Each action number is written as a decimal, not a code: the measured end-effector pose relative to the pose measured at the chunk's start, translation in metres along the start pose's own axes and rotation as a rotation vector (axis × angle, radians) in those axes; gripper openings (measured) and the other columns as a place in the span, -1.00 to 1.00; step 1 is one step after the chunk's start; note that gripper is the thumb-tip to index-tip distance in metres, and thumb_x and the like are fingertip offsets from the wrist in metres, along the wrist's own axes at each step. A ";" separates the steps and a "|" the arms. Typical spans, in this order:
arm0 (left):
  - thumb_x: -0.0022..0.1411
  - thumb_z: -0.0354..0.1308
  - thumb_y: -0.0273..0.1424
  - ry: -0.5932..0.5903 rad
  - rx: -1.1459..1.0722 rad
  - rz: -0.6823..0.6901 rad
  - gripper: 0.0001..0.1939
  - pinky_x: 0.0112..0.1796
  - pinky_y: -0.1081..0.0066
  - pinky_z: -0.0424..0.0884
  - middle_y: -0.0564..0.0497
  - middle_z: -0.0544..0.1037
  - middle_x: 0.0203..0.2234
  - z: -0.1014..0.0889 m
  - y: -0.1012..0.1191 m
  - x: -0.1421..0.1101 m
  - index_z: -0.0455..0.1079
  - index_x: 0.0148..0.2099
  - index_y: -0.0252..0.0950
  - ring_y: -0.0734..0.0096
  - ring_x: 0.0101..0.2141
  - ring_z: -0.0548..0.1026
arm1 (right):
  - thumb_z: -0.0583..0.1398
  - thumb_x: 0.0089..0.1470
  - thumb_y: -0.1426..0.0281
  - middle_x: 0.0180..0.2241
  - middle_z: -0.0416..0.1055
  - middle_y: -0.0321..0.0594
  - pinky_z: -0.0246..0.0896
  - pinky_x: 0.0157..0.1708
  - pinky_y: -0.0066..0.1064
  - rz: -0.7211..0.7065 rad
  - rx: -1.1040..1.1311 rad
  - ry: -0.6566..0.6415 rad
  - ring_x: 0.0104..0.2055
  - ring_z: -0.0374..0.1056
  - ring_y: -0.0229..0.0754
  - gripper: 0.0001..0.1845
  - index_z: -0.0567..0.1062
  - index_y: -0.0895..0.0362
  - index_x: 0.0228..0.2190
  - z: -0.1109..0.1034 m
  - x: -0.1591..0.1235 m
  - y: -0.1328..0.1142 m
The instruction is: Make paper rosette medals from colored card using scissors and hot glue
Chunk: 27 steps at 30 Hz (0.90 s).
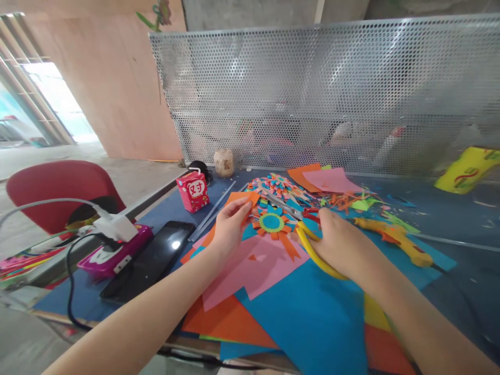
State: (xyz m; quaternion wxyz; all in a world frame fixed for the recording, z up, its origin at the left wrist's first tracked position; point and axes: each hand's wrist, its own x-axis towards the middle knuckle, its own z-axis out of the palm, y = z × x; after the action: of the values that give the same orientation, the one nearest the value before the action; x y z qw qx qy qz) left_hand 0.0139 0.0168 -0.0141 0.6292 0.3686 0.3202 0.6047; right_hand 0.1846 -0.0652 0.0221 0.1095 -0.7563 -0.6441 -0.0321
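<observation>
Currently, our left hand [230, 224] pinches orange paper [250, 197] between thumb and fingertips, closed tight, while our right hand [334, 239] curls around the yellow-handled scissors [288, 208], blades toward that paper. Between them lies a layered paper rosette [271, 223], its orange tails over pink paper [258, 265].

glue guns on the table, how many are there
1: a yellow glue gun, just to the right of the right hand, which holds the scissors. Others may be hidden under the paper sheets.
</observation>
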 end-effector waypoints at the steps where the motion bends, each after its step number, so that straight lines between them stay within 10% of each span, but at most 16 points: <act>1: -0.23 0.30 -0.46 0.000 -0.010 0.003 -0.74 -0.52 0.58 0.32 0.10 0.45 -0.63 0.000 0.000 0.000 0.37 -0.40 -0.35 0.59 -0.56 0.42 | 0.02 -0.08 0.00 -0.39 0.38 -0.01 0.04 -0.54 -0.39 0.001 -0.012 -0.003 -0.30 0.36 0.05 -0.53 0.23 0.17 -0.37 0.001 0.000 0.000; 27: -0.22 0.31 -0.41 -0.148 0.043 -0.051 -0.75 -0.50 0.55 0.34 0.09 0.46 -0.58 0.003 -0.001 -0.006 0.40 -0.41 -0.36 0.60 -0.57 0.41 | 0.01 -0.14 -0.09 -0.38 0.43 -0.04 0.07 -0.58 -0.43 0.023 0.121 -0.170 -0.39 0.37 -0.04 -0.49 0.27 0.12 -0.45 0.003 -0.002 -0.002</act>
State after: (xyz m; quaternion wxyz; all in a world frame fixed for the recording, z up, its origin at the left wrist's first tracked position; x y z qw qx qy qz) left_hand 0.0166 0.0109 -0.0141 0.6582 0.4176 0.2952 0.5525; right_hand 0.1819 -0.0665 0.0191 0.1004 -0.7555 -0.6433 0.0722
